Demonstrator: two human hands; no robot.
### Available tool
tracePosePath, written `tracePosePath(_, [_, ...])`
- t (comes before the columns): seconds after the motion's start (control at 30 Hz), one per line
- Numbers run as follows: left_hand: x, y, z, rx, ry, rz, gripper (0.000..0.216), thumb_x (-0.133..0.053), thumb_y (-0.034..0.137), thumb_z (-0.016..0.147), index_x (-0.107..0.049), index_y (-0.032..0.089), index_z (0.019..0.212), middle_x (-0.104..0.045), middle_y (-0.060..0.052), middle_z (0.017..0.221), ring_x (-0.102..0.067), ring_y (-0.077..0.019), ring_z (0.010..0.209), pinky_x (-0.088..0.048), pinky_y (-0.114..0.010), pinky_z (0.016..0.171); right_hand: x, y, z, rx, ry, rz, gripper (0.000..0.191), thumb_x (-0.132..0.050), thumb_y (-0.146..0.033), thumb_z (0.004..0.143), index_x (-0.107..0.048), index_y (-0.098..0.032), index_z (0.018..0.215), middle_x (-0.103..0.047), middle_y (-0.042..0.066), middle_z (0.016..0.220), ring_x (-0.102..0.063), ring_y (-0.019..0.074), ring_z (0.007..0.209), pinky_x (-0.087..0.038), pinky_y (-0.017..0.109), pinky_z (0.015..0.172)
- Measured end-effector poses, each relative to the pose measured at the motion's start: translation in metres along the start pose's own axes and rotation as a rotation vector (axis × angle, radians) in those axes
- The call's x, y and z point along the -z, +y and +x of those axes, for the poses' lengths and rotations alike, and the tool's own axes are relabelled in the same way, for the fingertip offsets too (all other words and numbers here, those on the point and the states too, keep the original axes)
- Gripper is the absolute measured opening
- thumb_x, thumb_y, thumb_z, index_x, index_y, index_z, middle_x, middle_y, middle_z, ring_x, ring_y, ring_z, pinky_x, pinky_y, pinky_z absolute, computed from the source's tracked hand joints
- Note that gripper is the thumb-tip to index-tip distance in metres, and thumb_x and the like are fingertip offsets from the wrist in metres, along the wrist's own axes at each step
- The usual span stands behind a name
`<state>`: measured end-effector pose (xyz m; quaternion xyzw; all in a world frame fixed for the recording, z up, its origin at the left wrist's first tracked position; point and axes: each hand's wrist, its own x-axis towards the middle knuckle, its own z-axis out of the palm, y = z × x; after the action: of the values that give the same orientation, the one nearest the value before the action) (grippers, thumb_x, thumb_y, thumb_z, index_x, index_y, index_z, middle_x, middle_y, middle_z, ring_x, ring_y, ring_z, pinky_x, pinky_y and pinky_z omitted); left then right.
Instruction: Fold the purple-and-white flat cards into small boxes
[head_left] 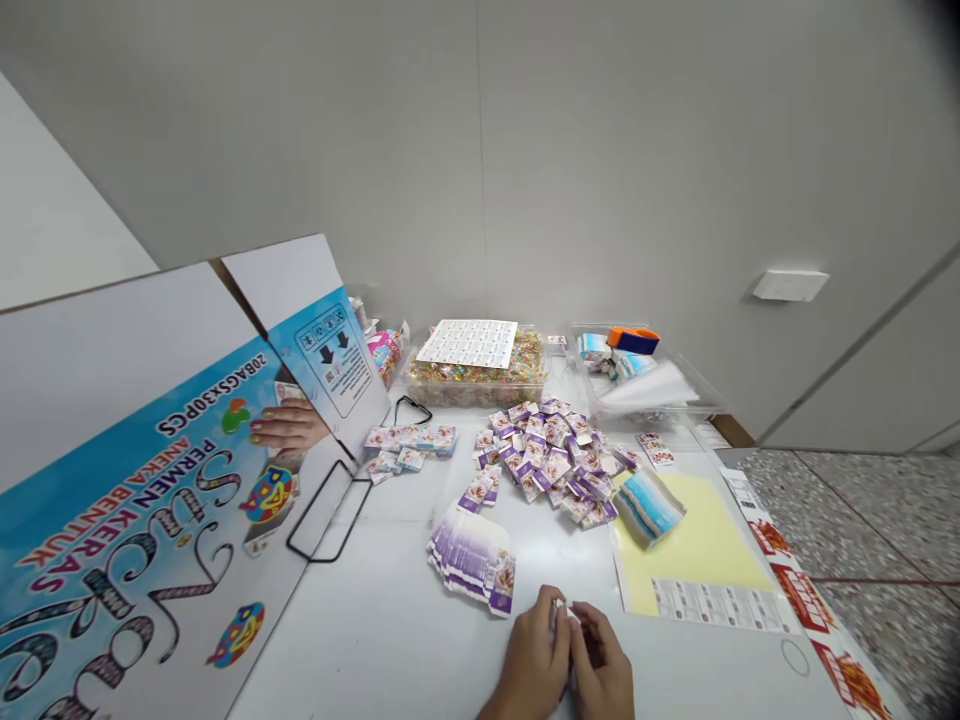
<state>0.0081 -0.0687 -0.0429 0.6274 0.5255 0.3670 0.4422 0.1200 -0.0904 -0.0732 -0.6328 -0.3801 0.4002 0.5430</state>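
Note:
My left hand (534,655) and my right hand (600,665) meet at the near edge of the white table (390,620). Their fingers are pinched together on a small white piece (562,608), too small to name. Just beyond them lies a fanned stack of purple and white flat packets (472,557). Farther back spreads a loose heap of small purple folded boxes (551,458). A smaller group of pale blue and pink boxes (411,447) lies to its left.
A big printed carton (142,480) stands at the left, with another person's hand (289,425) on its flap. A clear tub of candy (476,375) under a sticker sheet, a clear tray (645,385), a yellow sheet (701,545) and blue packets (649,505) fill the back and right.

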Motion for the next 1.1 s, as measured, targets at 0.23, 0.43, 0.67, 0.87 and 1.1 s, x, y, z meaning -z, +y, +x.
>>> tracePosePath(0.23, [-0.005, -0.004, 0.001, 0.083, -0.016, -0.147, 0.029, -0.033, 0.046, 0.102, -0.046, 0.022, 0.091, -0.05, 0.004, 0.064, -0.053, -0.0134, 0.053, -0.04, -0.023, 0.052, 0.004, -0.006, 0.006, -0.085, -0.087, 0.113, 0.053, -0.077, -0.064, 0.069, -0.073, -0.017, 0.093, -0.08, 0.014, 0.092, -0.076, 0.0305, 0.087, -0.063, 0.035, 0.076])
tracePosePath(0.43, [-0.007, -0.008, 0.002, 0.086, 0.071, -0.132, 0.024, -0.041, 0.042, 0.099, -0.046, 0.022, 0.086, -0.05, 0.004, 0.067, -0.053, -0.0123, 0.057, -0.043, -0.024, 0.059, -0.002, -0.015, 0.004, -0.152, -0.051, 0.157, 0.054, -0.077, -0.066, 0.064, -0.073, -0.017, 0.085, -0.08, 0.015, 0.086, -0.077, 0.0325, 0.085, -0.063, 0.038, 0.078])
tracePosePath(0.67, [-0.003, -0.003, 0.002, 0.092, 0.065, -0.12, 0.022, -0.045, 0.042, 0.097, -0.049, 0.022, 0.088, -0.051, 0.004, 0.065, -0.053, -0.0134, 0.057, -0.043, -0.025, 0.06, -0.006, -0.018, 0.004, -0.122, 0.019, 0.139, 0.055, -0.075, -0.064, 0.069, -0.071, -0.017, 0.095, -0.078, 0.011, 0.083, -0.075, 0.0289, 0.079, -0.062, 0.035, 0.072])
tracePosePath(0.87, [-0.001, -0.006, 0.0, 0.068, -0.011, -0.105, 0.018, -0.043, 0.036, 0.097, -0.051, 0.022, 0.088, -0.053, 0.003, 0.066, -0.053, -0.0138, 0.059, -0.041, -0.025, 0.06, 0.011, -0.03, -0.001, 0.217, -0.231, -0.023, 0.03, -0.066, -0.047, 0.087, -0.074, -0.019, 0.085, -0.073, 0.006, 0.077, -0.07, 0.0216, 0.071, -0.058, 0.027, 0.067])
tracePosePath(1.1, [0.002, -0.003, 0.002, 0.02, -0.058, -0.047, 0.015, -0.043, 0.029, 0.095, -0.052, 0.021, 0.085, -0.055, 0.001, 0.067, -0.055, -0.0154, 0.065, -0.041, -0.027, 0.064, 0.021, -0.014, 0.005, 0.113, -0.21, -0.02, 0.039, -0.069, -0.054, 0.082, -0.079, -0.018, 0.092, -0.079, 0.011, 0.084, -0.074, 0.0262, 0.072, -0.06, 0.03, 0.066])
